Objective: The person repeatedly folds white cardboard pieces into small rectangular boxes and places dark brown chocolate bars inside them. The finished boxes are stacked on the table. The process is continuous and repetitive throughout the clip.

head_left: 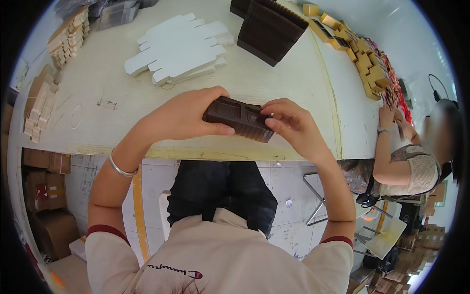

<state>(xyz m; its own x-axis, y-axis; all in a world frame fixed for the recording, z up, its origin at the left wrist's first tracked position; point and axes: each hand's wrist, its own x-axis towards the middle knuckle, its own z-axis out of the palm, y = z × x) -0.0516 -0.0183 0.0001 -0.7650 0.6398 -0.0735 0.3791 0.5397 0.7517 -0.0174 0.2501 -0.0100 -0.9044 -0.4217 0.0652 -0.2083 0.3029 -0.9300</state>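
Note:
Just above the near edge of the table, my left hand (188, 113) grips a short stack of nested dark brown plastic trays (234, 111) by its left end, thumb along the near side and fingers behind. The stack is tilted, its top tray showing shallow recesses and its near side showing many layered rims. At the right end, the thumb and curled fingers of my right hand (293, 122) pinch the corner of the trays. Whether a single tray is parted from the others there is too small to tell.
Flat white carton blanks (181, 49) lie in a pile beyond my hands. Taller brown tray stacks (270, 32) stand at the far right. Cream folded boxes (41, 105) line the left edge. Gold boxes (369, 68) sit near a seated co-worker (406, 164) on the right.

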